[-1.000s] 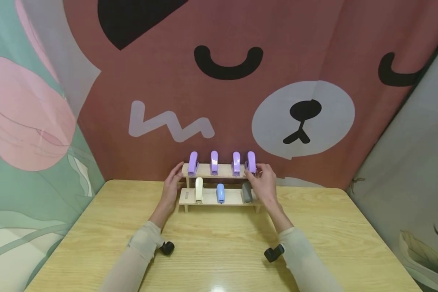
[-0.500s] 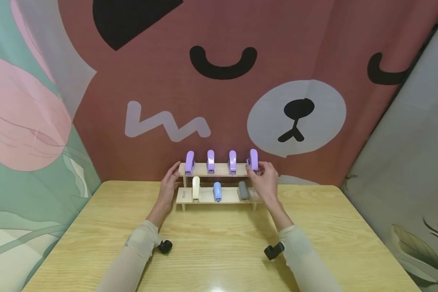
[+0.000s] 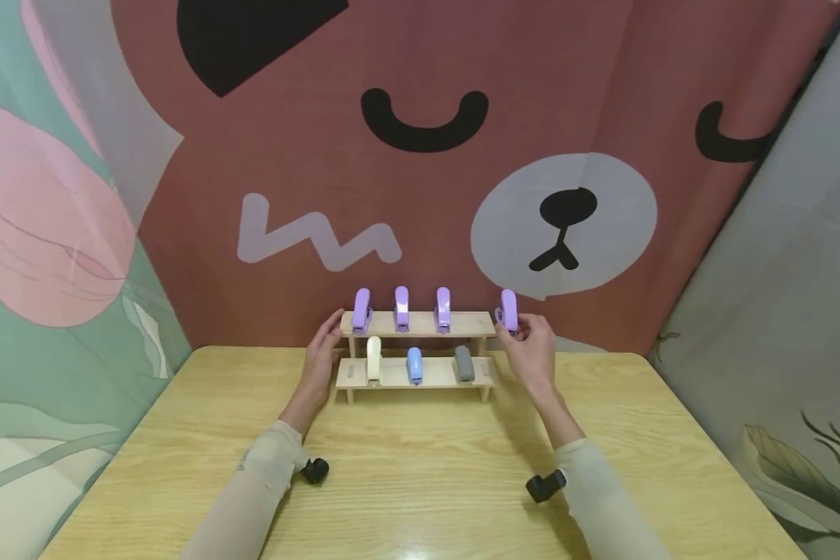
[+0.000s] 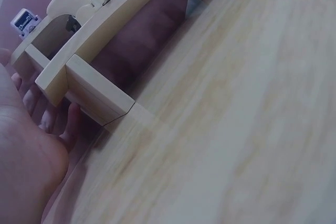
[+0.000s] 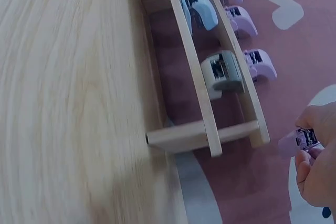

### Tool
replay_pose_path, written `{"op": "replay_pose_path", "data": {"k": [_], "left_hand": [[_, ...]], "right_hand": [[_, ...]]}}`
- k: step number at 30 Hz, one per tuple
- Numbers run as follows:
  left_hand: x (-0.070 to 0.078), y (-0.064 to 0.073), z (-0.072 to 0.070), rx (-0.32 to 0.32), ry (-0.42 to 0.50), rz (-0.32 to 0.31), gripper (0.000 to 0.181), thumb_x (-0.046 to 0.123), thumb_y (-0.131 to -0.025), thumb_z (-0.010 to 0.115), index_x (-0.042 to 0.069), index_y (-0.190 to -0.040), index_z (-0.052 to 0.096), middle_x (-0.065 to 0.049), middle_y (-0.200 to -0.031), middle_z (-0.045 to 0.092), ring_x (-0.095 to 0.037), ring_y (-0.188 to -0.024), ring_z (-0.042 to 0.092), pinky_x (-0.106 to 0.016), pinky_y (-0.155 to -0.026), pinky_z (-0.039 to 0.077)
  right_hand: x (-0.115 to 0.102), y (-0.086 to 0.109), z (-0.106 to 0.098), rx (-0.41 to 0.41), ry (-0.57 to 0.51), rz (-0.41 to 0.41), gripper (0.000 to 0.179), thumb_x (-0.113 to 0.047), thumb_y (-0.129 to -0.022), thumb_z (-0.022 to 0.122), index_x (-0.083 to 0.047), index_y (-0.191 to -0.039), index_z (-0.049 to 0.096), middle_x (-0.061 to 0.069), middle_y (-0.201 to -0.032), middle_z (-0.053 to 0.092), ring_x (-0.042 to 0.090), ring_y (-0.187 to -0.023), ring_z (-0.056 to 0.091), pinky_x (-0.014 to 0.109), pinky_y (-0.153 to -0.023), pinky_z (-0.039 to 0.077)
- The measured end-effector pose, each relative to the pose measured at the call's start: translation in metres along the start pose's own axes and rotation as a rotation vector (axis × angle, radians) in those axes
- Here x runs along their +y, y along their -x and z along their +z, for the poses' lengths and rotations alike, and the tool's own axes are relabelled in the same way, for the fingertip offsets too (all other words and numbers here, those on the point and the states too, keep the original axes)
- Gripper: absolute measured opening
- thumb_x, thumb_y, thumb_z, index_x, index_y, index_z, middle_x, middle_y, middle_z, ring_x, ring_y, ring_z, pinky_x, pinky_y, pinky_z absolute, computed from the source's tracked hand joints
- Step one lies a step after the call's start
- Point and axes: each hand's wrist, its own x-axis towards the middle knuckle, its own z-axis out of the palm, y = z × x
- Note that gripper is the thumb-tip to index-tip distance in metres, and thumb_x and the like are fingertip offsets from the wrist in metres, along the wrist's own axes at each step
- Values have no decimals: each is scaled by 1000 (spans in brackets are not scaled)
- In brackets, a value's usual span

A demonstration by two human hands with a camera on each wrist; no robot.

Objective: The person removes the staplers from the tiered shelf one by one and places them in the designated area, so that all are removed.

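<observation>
My right hand (image 3: 533, 354) pinches a small purple stapler (image 3: 508, 309) between thumb and fingers, just off the right end of a two-tier wooden rack (image 3: 422, 323). In the right wrist view this stapler (image 5: 287, 144) is apart from the rack, partly covered by the fingers. My left hand (image 3: 318, 364) lies along the rack's left end with its fingers extended. The left wrist view shows those fingers (image 4: 46, 114) beside the end of the shelves; whether all of them touch is unclear. Purple staplers, one being the leftmost (image 3: 362, 311), stand on the upper tier.
On the lower tier stand a cream stapler (image 3: 374, 359), a blue stapler (image 3: 414, 365) and a grey stapler (image 3: 464, 364). The rack is at the back of a wooden table (image 3: 406, 474), close to a curtain (image 3: 308, 155) with a cartoon bear face.
My right hand has lifted the rightmost purple stapler off the upper tier and carried it right, past the rack's end. The left hand keeps its place at the rack's left end.
</observation>
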Motion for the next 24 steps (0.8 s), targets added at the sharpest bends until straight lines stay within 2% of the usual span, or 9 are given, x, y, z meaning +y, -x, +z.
{"op": "replay_pose_path", "data": {"k": [6,16,22,24], "left_hand": [[-3,1,-2,9,0,16,46,30,-107,52,21,-152,51,-7,-150,51,-24,-127,51,-63,-107,33],[-1,1,-5,-3,-3,-9,47,24,-109,47,21,-156,45,-6,-154,46,-24,-127,48,-63,-109,31],[24,11,4,-43,-15,-12,50,17,-108,45,9,-158,39,-14,-156,41,-25,-129,47,-66,-109,29],[27,13,6,-51,-5,-4,50,17,-108,45,8,-157,39,-15,-156,41,-25,-129,48,-66,-109,29]], "right_hand": [[14,1,-14,26,24,-4,34,-14,-88,80,8,-111,68,15,-93,59,25,-79,57,26,-64,46],[30,-1,-38,55,66,-16,35,-13,-91,77,11,-114,66,17,-94,58,25,-79,55,25,-65,44],[46,-1,-52,83,120,-17,34,-13,-92,76,12,-113,67,18,-93,57,26,-79,53,29,-67,43],[52,-2,-56,99,132,-21,33,-13,-92,76,12,-112,68,18,-92,57,27,-79,53,31,-67,43]]}}
